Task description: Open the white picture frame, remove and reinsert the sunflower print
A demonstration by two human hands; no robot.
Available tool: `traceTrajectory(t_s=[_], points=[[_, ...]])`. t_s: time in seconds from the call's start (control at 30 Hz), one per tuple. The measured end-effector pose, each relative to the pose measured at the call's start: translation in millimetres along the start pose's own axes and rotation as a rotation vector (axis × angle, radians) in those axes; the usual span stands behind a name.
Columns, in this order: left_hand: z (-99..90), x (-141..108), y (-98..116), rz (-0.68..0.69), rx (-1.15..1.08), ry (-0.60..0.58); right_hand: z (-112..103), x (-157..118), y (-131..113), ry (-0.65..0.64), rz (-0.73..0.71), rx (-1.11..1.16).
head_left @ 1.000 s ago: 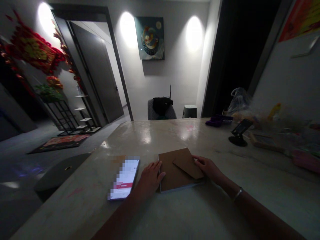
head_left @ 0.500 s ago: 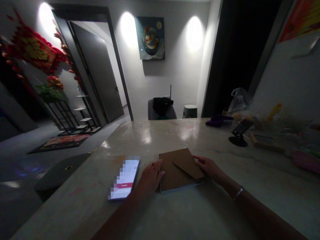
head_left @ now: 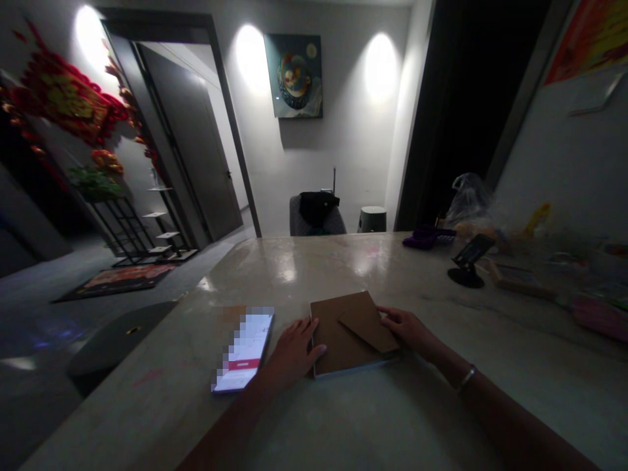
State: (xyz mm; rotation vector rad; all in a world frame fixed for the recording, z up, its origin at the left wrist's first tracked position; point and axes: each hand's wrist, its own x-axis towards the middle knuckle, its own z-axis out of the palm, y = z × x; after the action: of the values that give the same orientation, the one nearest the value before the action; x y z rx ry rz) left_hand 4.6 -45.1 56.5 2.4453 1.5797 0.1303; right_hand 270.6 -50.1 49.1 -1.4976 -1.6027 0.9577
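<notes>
A brown-covered notebook (head_left: 338, 347) with a pointed flap (head_left: 370, 330) across its cover lies flat on the table in front of me. My left hand (head_left: 297, 350) rests at its left edge, fingers apart, with fingertips and thumb touching the cover. At the opposite side, my right hand (head_left: 405, 327) has its fingers closed around the right edge near the flap; its lower fingers are hidden. To the left of my left hand lies a phone (head_left: 248, 350) with a lit screen, partly blurred out.
The pale table (head_left: 343, 418) stretches away from me. On its right stand a black phone stand (head_left: 468, 261), a shallow wooden tray (head_left: 520, 278), a purple item (head_left: 424, 239) and a clear plastic bag (head_left: 468, 199). A stool (head_left: 118, 340) stands at the left, a chair (head_left: 301, 219) beyond.
My left thumb lies slightly farther onto the cover. The notebook and my right hand look almost unmoved; the view has shifted a little.
</notes>
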Motion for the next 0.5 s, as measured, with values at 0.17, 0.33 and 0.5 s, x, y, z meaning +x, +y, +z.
traceTrajectory(t_s=[0.17, 0.33, 0.5], points=[[0.8, -0.6, -4.6, 0.004, -0.038, -0.04, 0.3, -1.3, -0.7, -0.008, 0.0, 0.053], [-0.4, -2.5, -8.8, 0.008, -0.127, -0.074, -0.8, -1.2, -1.3, -0.033, -0.001, 0.04], [-1.4, -2.2, -9.8, 0.026, -0.152, -0.101, -1.9, 0.1, 0.2, -0.044, -0.023, 0.007]])
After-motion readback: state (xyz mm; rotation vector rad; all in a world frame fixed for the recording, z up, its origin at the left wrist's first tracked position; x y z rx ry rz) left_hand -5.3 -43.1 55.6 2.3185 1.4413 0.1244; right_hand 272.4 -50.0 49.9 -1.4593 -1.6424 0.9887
